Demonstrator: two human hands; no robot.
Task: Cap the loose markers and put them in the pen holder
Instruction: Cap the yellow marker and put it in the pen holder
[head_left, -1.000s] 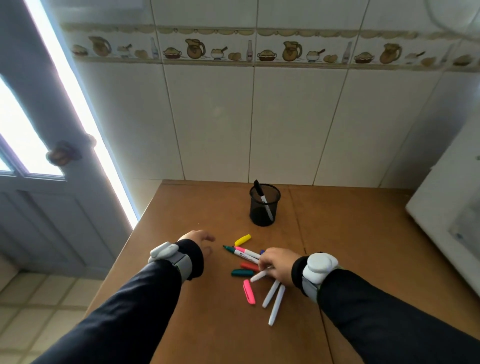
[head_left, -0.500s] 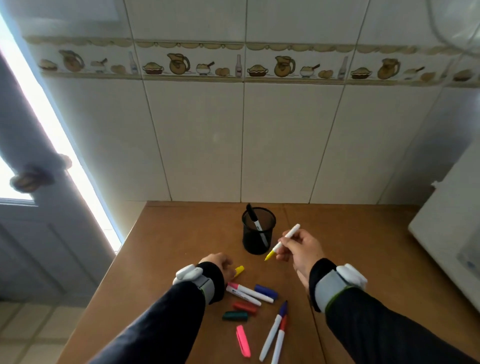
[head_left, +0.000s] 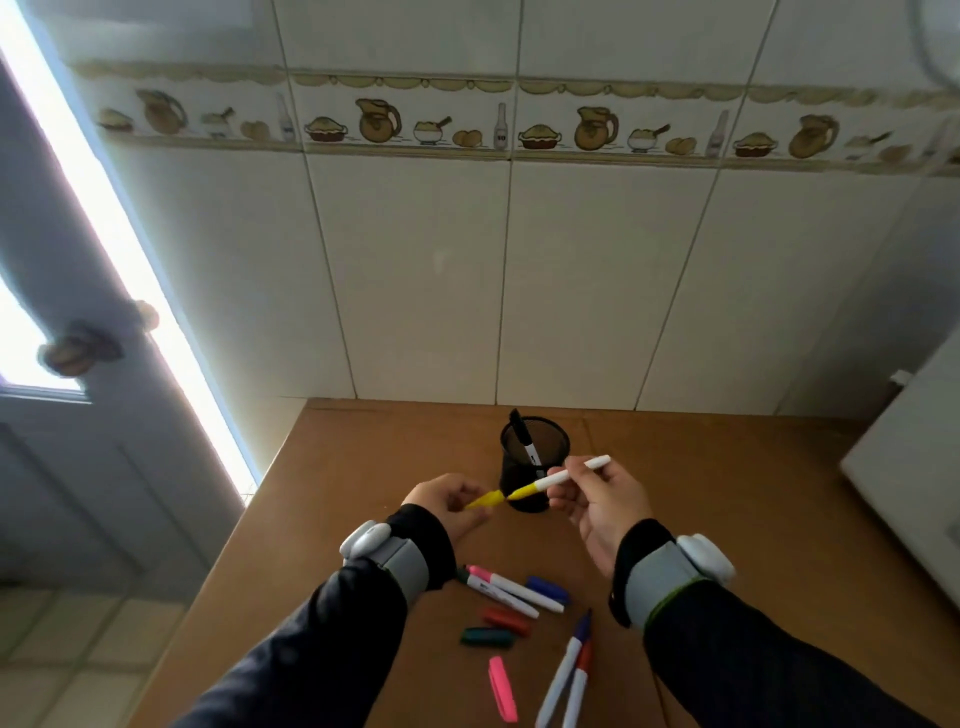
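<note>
Yellow cap (head_left: 485, 500) sits pinched in my left hand (head_left: 451, 503), its open end just meeting the yellow tip of the marker (head_left: 558, 479) that my right hand (head_left: 602, 506) grips by its white barrel, fingers closed around it. Both are held in the air above the table (head_left: 363, 467), right in front of the black mesh pen holder (head_left: 535, 457), which already has one black-capped marker (head_left: 525, 441) leaning inside. To seat this well I'd keep cap and barrel on one straight line and push them together firmly until the cap stops, then drop the marker into the holder. Nearer me on the brown wood lie a pink-tipped marker (head_left: 514, 588) beside another white one, a blue cap (head_left: 548, 590), a red cap (head_left: 506, 619), a green cap (head_left: 485, 636), a pink cap (head_left: 502, 688), and a blue-tipped marker (head_left: 566, 670) lying against a red-tipped one (head_left: 577, 686). I can't tell whether the tip has entered the cap; the join is blurred. My left wrist hides the near end of the second white marker, and the lower frame edge cuts off the two angled ones.
</note>
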